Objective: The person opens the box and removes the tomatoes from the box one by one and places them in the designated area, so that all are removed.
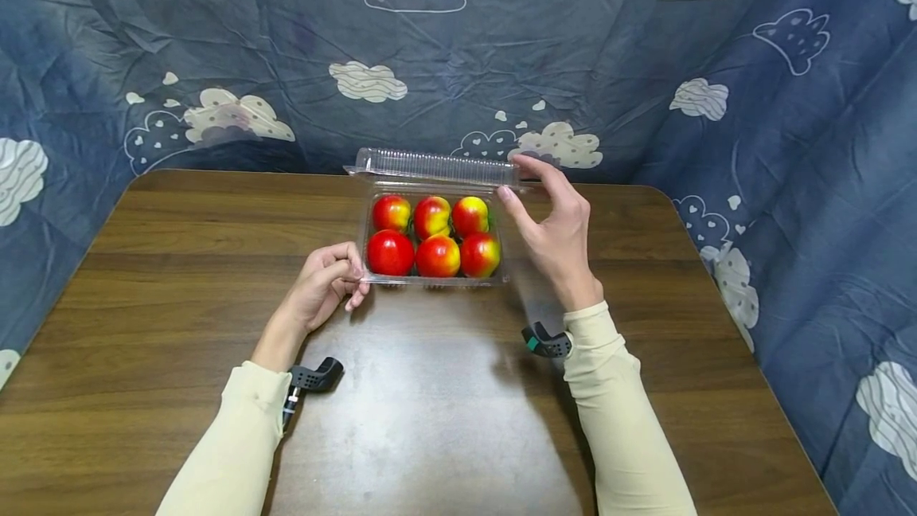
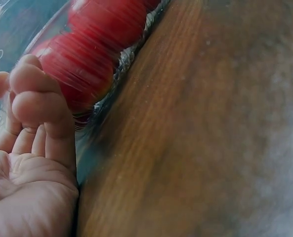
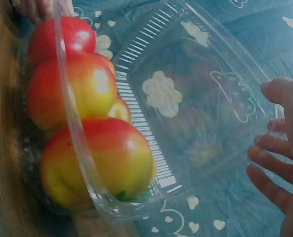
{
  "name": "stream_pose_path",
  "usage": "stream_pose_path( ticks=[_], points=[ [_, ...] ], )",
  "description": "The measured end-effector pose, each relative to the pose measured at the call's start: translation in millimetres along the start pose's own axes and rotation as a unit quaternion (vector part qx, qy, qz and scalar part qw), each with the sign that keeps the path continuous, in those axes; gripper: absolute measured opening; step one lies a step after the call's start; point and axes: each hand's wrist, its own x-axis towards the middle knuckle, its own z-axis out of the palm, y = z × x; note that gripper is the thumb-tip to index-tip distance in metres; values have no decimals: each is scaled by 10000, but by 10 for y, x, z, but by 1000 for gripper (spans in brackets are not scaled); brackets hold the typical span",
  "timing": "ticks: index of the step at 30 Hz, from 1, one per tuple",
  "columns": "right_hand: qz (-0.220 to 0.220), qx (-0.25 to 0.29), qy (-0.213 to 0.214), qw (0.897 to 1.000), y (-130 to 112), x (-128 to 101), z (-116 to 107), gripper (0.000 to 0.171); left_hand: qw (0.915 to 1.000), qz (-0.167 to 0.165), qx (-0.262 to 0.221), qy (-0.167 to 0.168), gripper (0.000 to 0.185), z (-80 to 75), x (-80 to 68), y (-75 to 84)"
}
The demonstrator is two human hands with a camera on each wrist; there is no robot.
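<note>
A clear plastic clamshell box (image 1: 437, 281) sits on the table with its hinged lid (image 1: 437, 167) raised at the back. Several red-and-yellow apples (image 1: 438, 256) fill it in two rows. At the box's front left corner, my left hand (image 1: 322, 285) pinches the rim between thumb and curled fingers; the left wrist view shows those fingers (image 2: 37, 106) beside red apples (image 2: 77, 69). My right hand (image 1: 559, 225) holds the lid's right edge. In the right wrist view, its thumb is at the rim of the lid (image 3: 195, 94), with the other fingers on the far side.
The brown wooden table (image 1: 200, 261) extends on all sides of the box. Behind it hangs a blue curtain (image 1: 301, 46) printed with white clouds, close to the table's back edge. Each wrist carries a black strap mount (image 1: 315, 375).
</note>
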Motion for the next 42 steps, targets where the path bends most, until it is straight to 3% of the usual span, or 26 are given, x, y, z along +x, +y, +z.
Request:
stream_pose_path(
  ticks=[4, 13, 19, 30, 42],
  points=[
    [-29, 52, 67, 10000, -175, 20, -42, 38, 10000, -6, -23, -30, 19, 7, -23, 1],
    [-325, 110, 234, 9991, -144, 29, -96, 35, 9999, 111, -114, -45, 22, 4, -35, -12],
    [-324, 192, 302, 9988, -102, 42, -120, 33, 9998, 188, 87, 52, 33, 23, -26, -25],
    [474, 644, 99, 9967, 67, -60, -52, 27, 9994, 99, 296, 142, 35, 47, -19, -58],
    [814, 1417, -494, 9853, 348, -195, 37, 42, 9982, 98, 520, 278, 34, 59, -31, -49]
  ],
)
